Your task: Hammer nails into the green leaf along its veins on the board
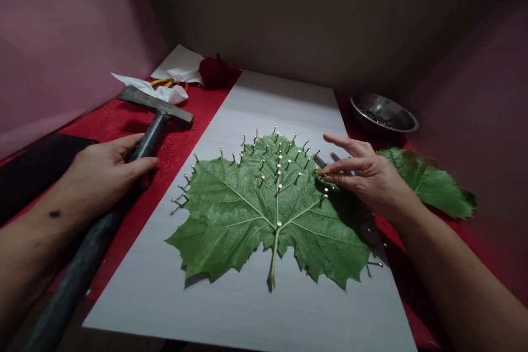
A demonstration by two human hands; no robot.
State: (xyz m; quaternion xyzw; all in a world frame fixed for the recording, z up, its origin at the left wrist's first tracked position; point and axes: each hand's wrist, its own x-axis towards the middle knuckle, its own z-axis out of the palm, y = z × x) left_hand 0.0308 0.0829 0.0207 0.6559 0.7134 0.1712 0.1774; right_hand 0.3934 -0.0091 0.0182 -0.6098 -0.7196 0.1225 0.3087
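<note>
My left hand (111,173) is wrapped around the dark handle of a hammer (150,137), whose metal head is raised to the left of the white board (272,308). A large green leaf (235,214) lies flat on the board, its stem toward me. Nails (279,187) stand along its upper edges and central vein, some of them leaning. At the leaf's upper right, my right hand (363,170) pinches a small nail between thumb and fingertip, with another finger stretched out above. The hand and its shadow partly hide the leaf's right side.
A metal bowl (383,113) with many nails sits at the back right on the red cloth (173,148). A second leaf (433,181) lies beside the board. Crumpled white paper (175,94), yellow-handled pliers or scissors (161,82) and a dark red object (214,71) lie back left.
</note>
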